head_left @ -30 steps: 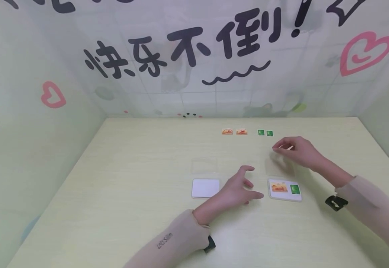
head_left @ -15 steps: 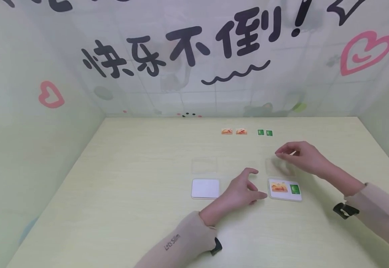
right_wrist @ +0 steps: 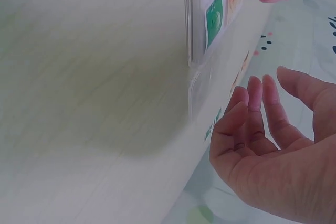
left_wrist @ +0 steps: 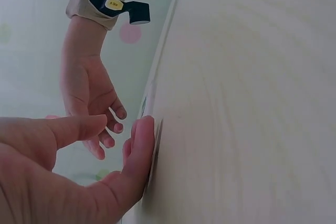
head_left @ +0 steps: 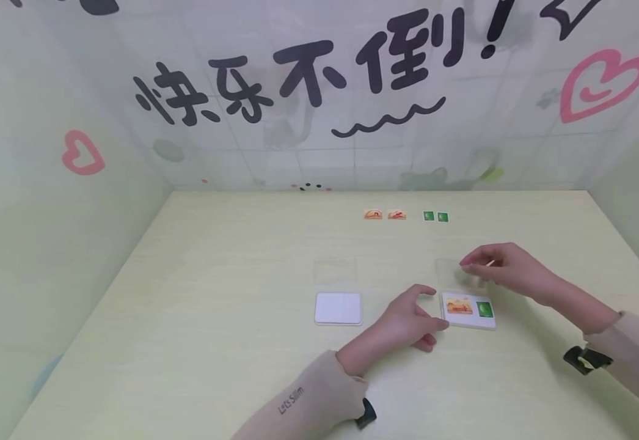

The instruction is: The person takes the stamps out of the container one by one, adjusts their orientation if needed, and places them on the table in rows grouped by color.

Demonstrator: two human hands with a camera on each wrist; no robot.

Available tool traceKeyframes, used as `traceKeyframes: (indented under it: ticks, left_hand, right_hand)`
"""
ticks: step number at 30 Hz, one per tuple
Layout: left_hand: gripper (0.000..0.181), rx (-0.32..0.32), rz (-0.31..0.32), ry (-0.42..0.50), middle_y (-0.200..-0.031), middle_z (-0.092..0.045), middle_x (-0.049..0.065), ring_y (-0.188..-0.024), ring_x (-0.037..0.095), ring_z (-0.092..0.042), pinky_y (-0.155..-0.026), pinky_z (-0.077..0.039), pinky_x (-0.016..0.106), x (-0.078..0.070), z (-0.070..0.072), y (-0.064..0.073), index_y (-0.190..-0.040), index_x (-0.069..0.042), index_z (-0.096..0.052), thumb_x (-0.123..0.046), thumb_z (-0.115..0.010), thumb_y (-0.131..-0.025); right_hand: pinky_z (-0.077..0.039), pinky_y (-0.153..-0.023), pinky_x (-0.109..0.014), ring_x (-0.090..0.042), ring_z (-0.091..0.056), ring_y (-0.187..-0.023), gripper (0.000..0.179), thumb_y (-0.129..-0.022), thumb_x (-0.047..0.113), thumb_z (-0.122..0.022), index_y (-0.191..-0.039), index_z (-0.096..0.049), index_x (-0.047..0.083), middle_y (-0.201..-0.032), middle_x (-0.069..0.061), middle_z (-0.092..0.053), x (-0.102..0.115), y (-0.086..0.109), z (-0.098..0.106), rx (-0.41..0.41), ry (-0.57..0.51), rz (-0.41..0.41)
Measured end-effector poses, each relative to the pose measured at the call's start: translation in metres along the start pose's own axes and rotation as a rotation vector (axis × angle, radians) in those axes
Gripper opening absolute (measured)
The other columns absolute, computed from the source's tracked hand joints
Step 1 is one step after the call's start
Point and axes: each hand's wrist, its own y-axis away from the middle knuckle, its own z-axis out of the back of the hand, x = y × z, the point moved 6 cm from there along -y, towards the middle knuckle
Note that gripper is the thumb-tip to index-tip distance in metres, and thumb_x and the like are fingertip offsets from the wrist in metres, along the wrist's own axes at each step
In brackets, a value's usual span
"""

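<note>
A shallow clear plastic case (head_left: pixel 468 324) with a white insert lies on the table, an orange picture stamp (head_left: pixel 459 305) and a green stamp (head_left: pixel 484 310) side by side on it. My left hand (head_left: pixel 404 321) is at its left edge, thumb and index finger spread to either side of the near and far left corners; whether they touch it I cannot tell. Over a clear lid (head_left: pixel 445 272) just behind the case hovers my right hand (head_left: pixel 509 266), fingers loosely bent. In the right wrist view nothing shows between its thumb and fingers.
To the left lies a second clear case with a white insert (head_left: pixel 338 308), a clear lid (head_left: pixel 335 270) behind it. Two orange stamps (head_left: pixel 385 214) and two green stamps (head_left: pixel 435 216) lie near the back edge. A printed white wall sheet (head_left: pixel 319 165) stands behind the table.
My left hand has moved right and slightly nearer, up to the stamped case. My right hand has come nearer and a little right, from behind the clear lid to above it.
</note>
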Motion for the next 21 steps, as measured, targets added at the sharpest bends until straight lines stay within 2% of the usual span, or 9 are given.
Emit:
traceKeyframes:
  ticks: [9, 16, 21]
  left_hand:
    - [0.045, -0.014, 0.028, 0.095, -0.083, -0.066, 0.008, -0.067, 0.026, -0.074, -0.062, -0.062, 0.033, 0.005, -0.008, -0.005, -0.136, -0.015, -0.055, -0.001, -0.073, -0.097]
    - [0.038, -0.049, 0.032, 0.140, -0.074, -0.069, 0.010, -0.066, 0.030, -0.076, -0.059, -0.061, 0.033, 0.008, -0.010, -0.010, -0.131, -0.013, -0.056, 0.000, -0.071, -0.098]
    - [0.033, -0.062, 0.026, 0.143, -0.072, -0.070, 0.011, -0.066, 0.033, -0.076, -0.058, -0.061, 0.033, 0.008, -0.010, -0.012, -0.125, -0.013, -0.056, 0.002, -0.070, -0.098]
  right_hand:
    - [-0.051, -0.071, -0.027, -0.017, -0.057, -0.088, 0.028, -0.103, 0.016, -0.068, -0.124, -0.072, -0.003, -0.112, -0.011, -0.074, -0.010, 0.007, -0.007, 0.019, -0.013, -0.018]
    - [-0.050, -0.070, -0.025, -0.017, -0.055, -0.088, 0.029, -0.103, 0.016, -0.068, -0.124, -0.071, -0.004, -0.106, -0.005, -0.071, -0.015, 0.014, -0.014, 0.056, -0.022, -0.045]
    - [-0.048, -0.071, -0.025, -0.014, -0.054, -0.086, 0.025, -0.101, 0.012, -0.069, -0.120, -0.073, -0.004, -0.098, -0.003, -0.069, -0.014, 0.017, -0.016, 0.066, -0.025, -0.019]
